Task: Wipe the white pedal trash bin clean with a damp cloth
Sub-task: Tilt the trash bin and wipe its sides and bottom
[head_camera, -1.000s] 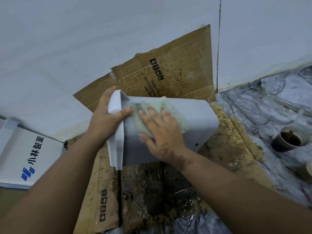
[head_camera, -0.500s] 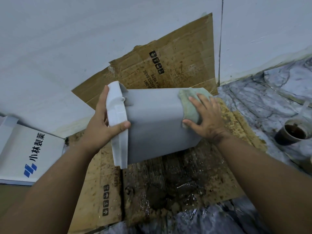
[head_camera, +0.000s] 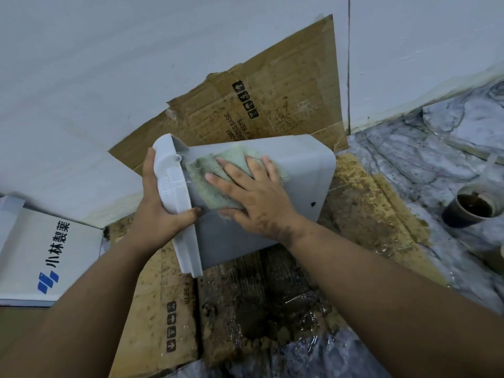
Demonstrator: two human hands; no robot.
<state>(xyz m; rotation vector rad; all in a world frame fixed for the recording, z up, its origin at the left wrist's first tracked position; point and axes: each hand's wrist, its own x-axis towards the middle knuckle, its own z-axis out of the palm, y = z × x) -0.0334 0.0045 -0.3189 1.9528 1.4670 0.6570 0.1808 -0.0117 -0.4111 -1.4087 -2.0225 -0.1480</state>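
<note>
Lying on its side above a sheet of dirty brown cardboard (head_camera: 152, 309), the white pedal trash bin (head_camera: 305, 170) is turned with its lid end toward the left and its bottom end toward the right, close to the corner where the white wall (head_camera: 109, 64) meets the floor. The left hand (head_camera: 161, 211) grasps the lid end of the bin: the fingers go behind the rim and the thumb is curled over the front edge, so the bin is kept off the cardboard on that side. The right hand (head_camera: 256, 197) lies flat with straight, spread fingers on a pale green cloth (head_camera: 210, 184) and presses it against the upper side wall of the bin, just beside the lid end. The cloth is partly covered by this hand and looks a little frayed at its border. A part of the cardboard stands up against the wall behind the bin, and the part under the bin is dark and wet. On the left lies a white box (head_camera: 46, 255) with blue and black print. On the right, well apart from the bin, a dark cup (head_camera: 474, 207) with brown content stands on the grey marble floor (head_camera: 425, 159).
</note>
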